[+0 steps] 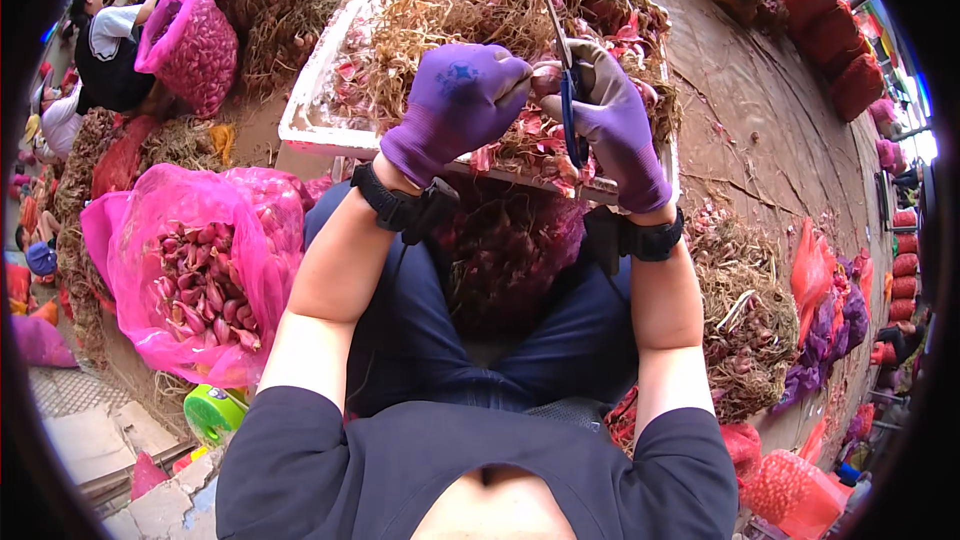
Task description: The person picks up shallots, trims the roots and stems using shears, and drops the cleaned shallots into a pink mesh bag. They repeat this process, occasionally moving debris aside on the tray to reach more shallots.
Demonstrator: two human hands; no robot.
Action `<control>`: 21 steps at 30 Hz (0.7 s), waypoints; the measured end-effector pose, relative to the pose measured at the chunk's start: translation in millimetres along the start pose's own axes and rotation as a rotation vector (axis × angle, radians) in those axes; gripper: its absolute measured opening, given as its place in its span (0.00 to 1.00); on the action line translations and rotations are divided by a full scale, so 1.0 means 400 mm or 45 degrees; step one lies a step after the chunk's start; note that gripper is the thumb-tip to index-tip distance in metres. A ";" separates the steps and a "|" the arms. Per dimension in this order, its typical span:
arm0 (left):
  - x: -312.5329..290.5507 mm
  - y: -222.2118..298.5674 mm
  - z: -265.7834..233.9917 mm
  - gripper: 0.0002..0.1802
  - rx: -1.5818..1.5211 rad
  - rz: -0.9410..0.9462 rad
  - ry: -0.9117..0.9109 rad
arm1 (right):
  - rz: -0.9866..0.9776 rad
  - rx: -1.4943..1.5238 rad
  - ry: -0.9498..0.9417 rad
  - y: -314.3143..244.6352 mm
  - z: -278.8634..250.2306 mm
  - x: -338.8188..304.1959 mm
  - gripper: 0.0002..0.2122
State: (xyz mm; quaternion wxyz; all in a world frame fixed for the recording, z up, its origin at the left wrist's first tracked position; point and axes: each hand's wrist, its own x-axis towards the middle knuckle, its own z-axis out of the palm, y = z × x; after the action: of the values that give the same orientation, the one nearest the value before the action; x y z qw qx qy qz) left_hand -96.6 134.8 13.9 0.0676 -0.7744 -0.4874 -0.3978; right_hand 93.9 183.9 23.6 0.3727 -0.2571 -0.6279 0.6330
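Both my hands wear purple gloves and work above a white foam tray (322,128) heaped with dried shallots and straw-like stalks (425,25). My left hand (458,100) is closed, its fingertips pinching a pale pink shallot (545,78). Around a pair of scissors (570,115) with blue handles, my right hand (618,120) is closed just beside that shallot. The long blades point away from me, over the heap. Loose red-pink skins (500,152) lie along the tray's near side.
A pink mesh bag (120,240) of trimmed shallots stands open at my left, near a green plastic object (213,413). Stalked shallots (745,320) are piled at my right. Far left, a person (110,45) sits by another full pink bag (195,55). Red sacks (815,5) line the far right.
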 end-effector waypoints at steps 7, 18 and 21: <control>-0.014 -0.031 0.038 0.08 -0.503 -0.430 -0.050 | -0.092 -0.192 -0.059 -0.024 0.000 -0.007 0.22; 0.001 -0.016 0.004 0.07 -0.095 0.026 -0.095 | 0.013 -0.171 -0.066 0.018 -0.019 0.008 0.23; -0.003 -0.014 0.005 0.06 -0.003 0.017 -0.140 | -0.008 -0.248 -0.076 0.036 -0.014 0.011 0.24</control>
State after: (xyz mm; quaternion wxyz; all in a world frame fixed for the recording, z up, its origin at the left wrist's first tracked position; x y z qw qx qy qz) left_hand -100.4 137.8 10.2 0.0424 -0.7983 -0.4848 -0.3547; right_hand 93.8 191.8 9.5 0.3291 -0.2711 -0.6981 0.5752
